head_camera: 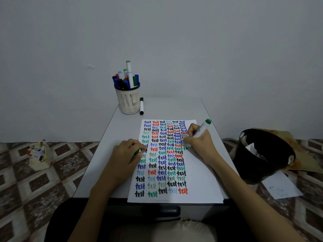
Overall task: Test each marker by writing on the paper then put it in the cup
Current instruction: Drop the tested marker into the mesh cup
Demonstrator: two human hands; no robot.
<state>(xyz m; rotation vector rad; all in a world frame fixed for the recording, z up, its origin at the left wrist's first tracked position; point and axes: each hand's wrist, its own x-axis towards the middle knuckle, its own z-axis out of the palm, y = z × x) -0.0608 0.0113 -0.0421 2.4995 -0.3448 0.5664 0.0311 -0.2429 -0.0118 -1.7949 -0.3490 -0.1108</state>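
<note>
A white paper (197, 173) covered with rows of the word "test" in several colours lies on the small grey table (104, 165). My right hand (199, 140) grips a white marker with a green end (203, 127), its tip touching the paper's right side. My left hand (127, 151) rests on the paper's left edge, closed on a green cap (136, 152). A cream mesh cup (128, 100) holding several markers stands at the table's far left. A black-capped white marker (141, 106) lies beside the cup.
A black bin (262, 154) with scraps stands on the patterned floor to the right, with a loose paper sheet (281, 187) in front of it. A small cream box of markers (39, 155) sits on the floor at the left. A grey wall rises behind the table.
</note>
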